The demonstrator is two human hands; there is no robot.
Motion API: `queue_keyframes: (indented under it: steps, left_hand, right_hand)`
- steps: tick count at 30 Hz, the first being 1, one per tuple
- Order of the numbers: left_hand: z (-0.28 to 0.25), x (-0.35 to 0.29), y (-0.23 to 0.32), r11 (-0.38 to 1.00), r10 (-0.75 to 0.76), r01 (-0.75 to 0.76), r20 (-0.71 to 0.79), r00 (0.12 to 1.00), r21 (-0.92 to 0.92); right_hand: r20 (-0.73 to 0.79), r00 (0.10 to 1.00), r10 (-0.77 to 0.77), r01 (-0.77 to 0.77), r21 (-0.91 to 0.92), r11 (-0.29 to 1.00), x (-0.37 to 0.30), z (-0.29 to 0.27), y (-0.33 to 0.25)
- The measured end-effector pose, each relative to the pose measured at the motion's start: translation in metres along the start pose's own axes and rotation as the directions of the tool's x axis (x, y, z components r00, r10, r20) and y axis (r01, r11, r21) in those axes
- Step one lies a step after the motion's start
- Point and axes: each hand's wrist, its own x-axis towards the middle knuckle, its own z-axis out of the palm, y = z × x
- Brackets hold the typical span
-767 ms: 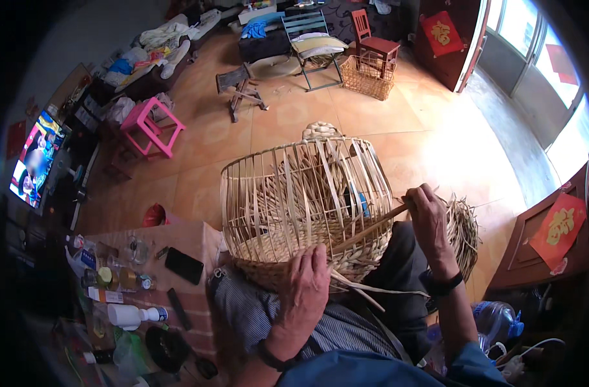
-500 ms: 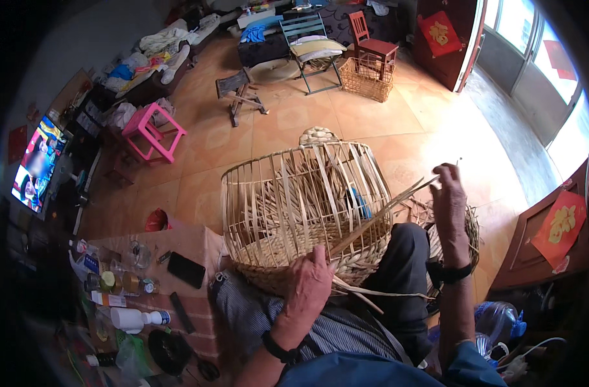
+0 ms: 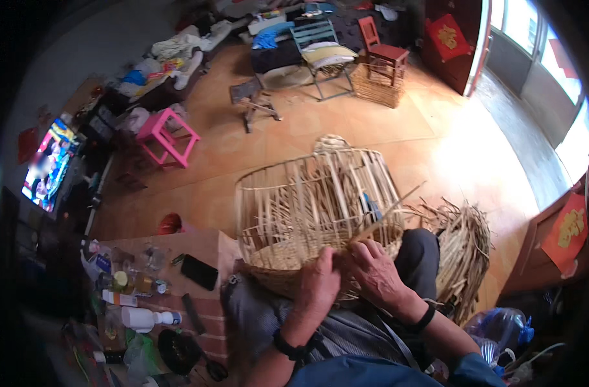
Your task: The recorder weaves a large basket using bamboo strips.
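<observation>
A half-woven straw basket [image 3: 275,259] lies tilted against my lap, its woven wall low and its bare upright stakes rising toward the far side. Both of my hands meet at its near edge. My left hand [image 3: 318,282] is closed there, its fingertips pinching a straw strip at the weave. Right beside it, my right hand [image 3: 376,272] is closed on the same long straw strip [image 3: 390,214], whose free end points up and to the right. Motion blurs the fingertips, and the basket wall under them is partly hidden.
To the right of my knee lies a bundle of dry straw [image 3: 465,258]. At left, a cloth-covered table [image 3: 207,309] holds a phone [image 3: 199,272], bottles and scissors [image 3: 215,369]. A pink stool [image 3: 169,137] and a wooden stool [image 3: 252,103] stand farther off. A large plastic bottle [image 3: 501,326] sits lower right.
My right hand has come down and left from its raised place at the right, and is now against my left hand. The whole view has shifted slightly.
</observation>
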Motion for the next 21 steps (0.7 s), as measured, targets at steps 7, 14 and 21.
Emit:
queue_keyframes:
  steps: [7, 14, 21]
  left_hand:
    - [0.013, -0.001, -0.015, 0.999, 0.04, -0.04, -0.027, 0.999, 0.017]
    - [0.017, 0.002, -0.021, 0.988, 0.143, -0.149, -0.11, 0.984, -0.045]
    - [0.005, 0.0, -0.016, 0.978, 0.173, -0.181, -0.078, 0.982, -0.107]
  right_hand:
    - [0.052, 0.991, 0.123, -0.123, -0.004, 0.992, 0.005, 0.0, -0.017]
    - [-0.225, 0.969, 0.099, -0.101, 0.001, 0.995, -0.02, 0.012, -0.025]
    - [-0.268, 0.958, 0.103, -0.109, -0.007, 0.994, -0.033, 0.023, -0.024]
